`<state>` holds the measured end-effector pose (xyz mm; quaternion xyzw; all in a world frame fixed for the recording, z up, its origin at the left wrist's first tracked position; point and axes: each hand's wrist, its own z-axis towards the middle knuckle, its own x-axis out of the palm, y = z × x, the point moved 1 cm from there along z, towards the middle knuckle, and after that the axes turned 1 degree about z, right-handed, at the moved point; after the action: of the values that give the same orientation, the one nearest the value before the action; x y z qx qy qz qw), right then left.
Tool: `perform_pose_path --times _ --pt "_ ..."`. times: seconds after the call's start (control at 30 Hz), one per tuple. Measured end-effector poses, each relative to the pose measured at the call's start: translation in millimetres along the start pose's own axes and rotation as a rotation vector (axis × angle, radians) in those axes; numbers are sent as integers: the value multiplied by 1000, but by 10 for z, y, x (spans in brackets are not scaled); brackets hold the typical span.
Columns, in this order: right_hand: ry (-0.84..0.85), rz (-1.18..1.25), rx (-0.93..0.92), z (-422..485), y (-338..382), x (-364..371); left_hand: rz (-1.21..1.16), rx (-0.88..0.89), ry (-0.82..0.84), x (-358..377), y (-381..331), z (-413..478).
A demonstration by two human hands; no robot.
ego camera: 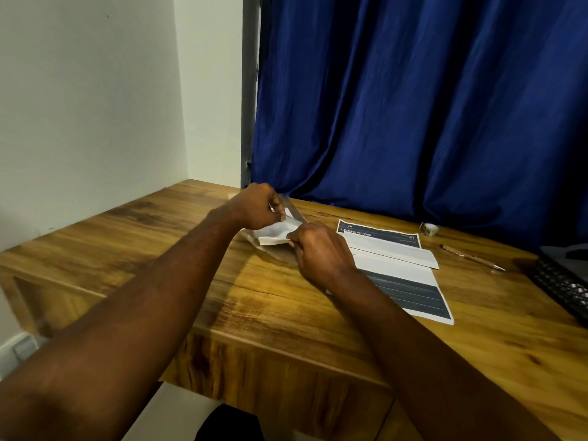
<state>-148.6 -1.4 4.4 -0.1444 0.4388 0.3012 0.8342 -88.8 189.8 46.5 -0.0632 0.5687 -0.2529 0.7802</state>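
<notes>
Left of our left hand (259, 206) the desk (127, 249) lies open; right of our right hand (321, 249), a printed sheet (410, 294), pen (472, 257), tape roll (430, 229) and mesh tray (560, 281) crowd it, curtain (413, 106) close behind

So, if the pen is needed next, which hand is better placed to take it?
Probably the right hand: the pen lies to its right on the table, while the left hand is farther away. Both hands pinch the folded paper now.
</notes>
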Motion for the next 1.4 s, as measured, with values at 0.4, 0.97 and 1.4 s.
perform_pose_path --times 0.4,0.97,1.4 --pt "-23 -14 109 53 -44 -40 -41 16 21 -36 -18 -21" --pt "-96 -317 -222 13 -31 33 -8 12 31 25 64 -6" --pt "102 -200 -321 49 -76 49 -40 -2 -2 40 111 -27"
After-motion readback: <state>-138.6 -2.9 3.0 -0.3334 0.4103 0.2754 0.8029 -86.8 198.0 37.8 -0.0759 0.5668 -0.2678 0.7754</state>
